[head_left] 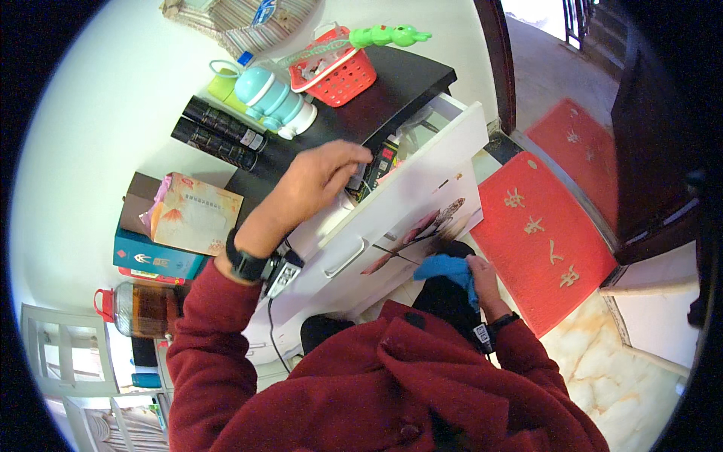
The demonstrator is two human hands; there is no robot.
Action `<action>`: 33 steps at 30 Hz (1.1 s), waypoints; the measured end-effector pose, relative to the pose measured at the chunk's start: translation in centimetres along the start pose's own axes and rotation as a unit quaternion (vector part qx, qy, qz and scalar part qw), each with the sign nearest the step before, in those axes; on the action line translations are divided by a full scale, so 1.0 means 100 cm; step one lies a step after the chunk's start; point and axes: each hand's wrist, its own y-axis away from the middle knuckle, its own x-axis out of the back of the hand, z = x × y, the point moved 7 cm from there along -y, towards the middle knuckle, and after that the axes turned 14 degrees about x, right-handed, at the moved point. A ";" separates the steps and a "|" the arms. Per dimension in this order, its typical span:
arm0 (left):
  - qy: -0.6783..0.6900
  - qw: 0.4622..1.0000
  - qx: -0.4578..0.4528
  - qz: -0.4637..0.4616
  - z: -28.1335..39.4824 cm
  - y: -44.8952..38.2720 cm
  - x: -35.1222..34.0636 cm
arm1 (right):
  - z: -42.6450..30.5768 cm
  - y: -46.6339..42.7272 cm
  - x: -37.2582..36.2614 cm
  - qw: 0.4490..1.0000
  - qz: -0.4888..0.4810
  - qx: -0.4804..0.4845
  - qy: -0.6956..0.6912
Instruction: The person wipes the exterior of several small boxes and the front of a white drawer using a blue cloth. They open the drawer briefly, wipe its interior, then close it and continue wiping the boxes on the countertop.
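My left hand (319,175) reaches over the pulled-out white drawer (446,147) of a dark-topped cabinet. Its thumb and fingers are apart, and I see nothing held in it. Just past its fingertips, inside the drawer, lies a black printed box (385,158) among clear plastic packaging (415,127). The hand and the drawer front hide part of the contents. Lower and to the right, my right hand (483,277) grips a blue cloth (446,270), which hangs loosely in front of the dark trousers.
On the black cabinet top (395,79) stand a red basket (342,79), a light-blue container (271,96), black cylinders (214,141) and printed boxes (197,209). A jar of brown liquid (144,309) stands at left. Red mats (545,237) lie by the doorway. A cable (274,333) hangs from my left wrist.
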 end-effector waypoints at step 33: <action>-0.119 0.888 0.283 0.343 -0.114 0.311 -0.014 | -0.274 -0.075 -0.092 0.932 0.168 0.303 0.109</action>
